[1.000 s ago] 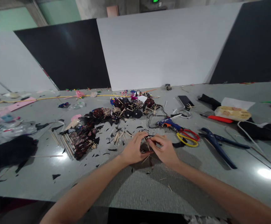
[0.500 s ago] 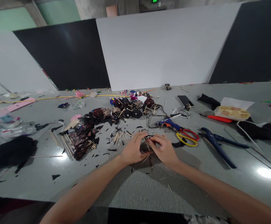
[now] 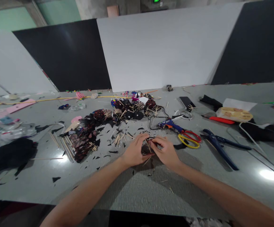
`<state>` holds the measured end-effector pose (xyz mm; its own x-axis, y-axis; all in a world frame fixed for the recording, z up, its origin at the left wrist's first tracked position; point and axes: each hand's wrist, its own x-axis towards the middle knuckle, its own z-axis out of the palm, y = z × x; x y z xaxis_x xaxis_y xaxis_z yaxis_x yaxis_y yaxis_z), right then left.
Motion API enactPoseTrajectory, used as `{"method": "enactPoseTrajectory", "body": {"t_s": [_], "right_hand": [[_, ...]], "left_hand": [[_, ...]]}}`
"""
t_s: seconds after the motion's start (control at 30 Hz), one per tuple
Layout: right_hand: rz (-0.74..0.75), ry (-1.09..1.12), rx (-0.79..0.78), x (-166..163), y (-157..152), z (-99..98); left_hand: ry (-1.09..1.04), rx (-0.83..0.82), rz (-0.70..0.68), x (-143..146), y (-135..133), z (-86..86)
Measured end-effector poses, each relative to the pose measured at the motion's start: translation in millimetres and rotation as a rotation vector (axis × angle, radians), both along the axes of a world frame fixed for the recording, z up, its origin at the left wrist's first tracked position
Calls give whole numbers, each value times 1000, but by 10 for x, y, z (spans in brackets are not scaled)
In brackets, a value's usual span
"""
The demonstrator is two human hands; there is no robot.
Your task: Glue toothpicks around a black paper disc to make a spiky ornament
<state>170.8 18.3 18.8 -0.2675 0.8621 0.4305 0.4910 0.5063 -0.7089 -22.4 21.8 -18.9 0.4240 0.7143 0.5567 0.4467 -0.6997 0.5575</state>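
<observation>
My left hand (image 3: 136, 150) is curled around a small piece made of thin wooden sticks (image 3: 147, 145), thumb below and fingers above. From the other side, the bent fingers of my right hand (image 3: 165, 152) pinch at the same stick piece, where a dark bit shows between the fingertips. Much of the piece is hidden by the fingers. Loose short sticks (image 3: 120, 138) lie beyond my left hand, among black scraps (image 3: 113, 152). Past my right hand are scissors (image 3: 189, 140) with red and yellow handles and a blue glue gun (image 3: 172, 125).
Black balls and stick bursts (image 3: 137, 110) are heaped at the back. Navy pliers (image 3: 222, 149), a red-handled cutter (image 3: 222, 120), a phone (image 3: 187, 102) and a wipes pack (image 3: 235, 114) lie right. Cut sticks (image 3: 66, 146) and dark cloth (image 3: 11, 156) lie left. White and black panels (image 3: 170, 47) stand behind.
</observation>
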Motion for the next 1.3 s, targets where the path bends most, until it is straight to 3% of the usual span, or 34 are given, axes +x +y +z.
{"method": "enactPoseTrajectory", "body": {"t_s": [1.3], "right_hand": [[13,-31,-16,16,10,-30]], "left_hand": [[-14,0,-36,-1,-19,52]]}}
